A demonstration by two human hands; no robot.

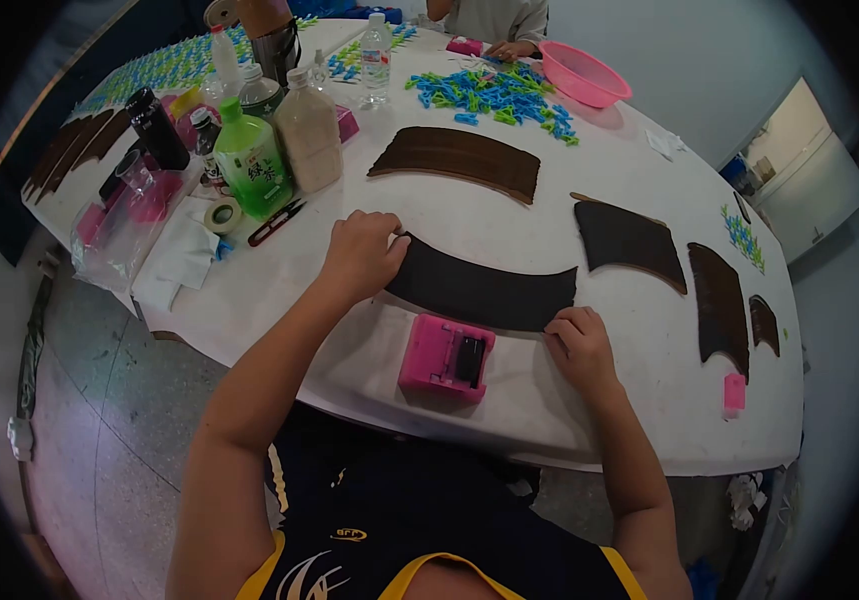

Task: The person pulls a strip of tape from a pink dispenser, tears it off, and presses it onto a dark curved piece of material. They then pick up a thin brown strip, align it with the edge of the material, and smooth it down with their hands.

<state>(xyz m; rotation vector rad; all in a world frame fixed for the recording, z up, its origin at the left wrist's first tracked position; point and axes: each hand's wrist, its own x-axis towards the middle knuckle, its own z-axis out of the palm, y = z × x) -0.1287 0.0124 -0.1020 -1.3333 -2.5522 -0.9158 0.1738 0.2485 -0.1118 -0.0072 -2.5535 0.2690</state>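
A pink box point(446, 357) is sitting nearest the person, at the edge of the white table point(509, 415), just at 6 o'clock of the dark curved strip point(484, 292). The strip is lying flat on the table, stretching between both hands. The right hand point(579, 345) is resting at the strip's 4 o'clock end with its fingers bent down onto the corner. I cannot tell whether it is pinching or only pressing. The left hand point(364, 255) is clenching around the strip's 10 o'clock end, knuckles curled over it.

At 3 o'clock of the strip, two more dark pieces point(627, 240) point(719, 305) are lying well apart from it, with a small pink block point(734, 392) lying near the table edge. At 12 o'clock another dark curved piece point(456, 160) is lying flat. At 10 o'clock a green bottle point(252, 160) is standing among other bottles, with a tape roll point(222, 215) beside it.

Farther off, at 12 o'clock, blue and green clips point(494, 92) are lying in a heap beside a pink basin point(584, 73). Another person's hand point(511, 48) is resting on the table's far edge.
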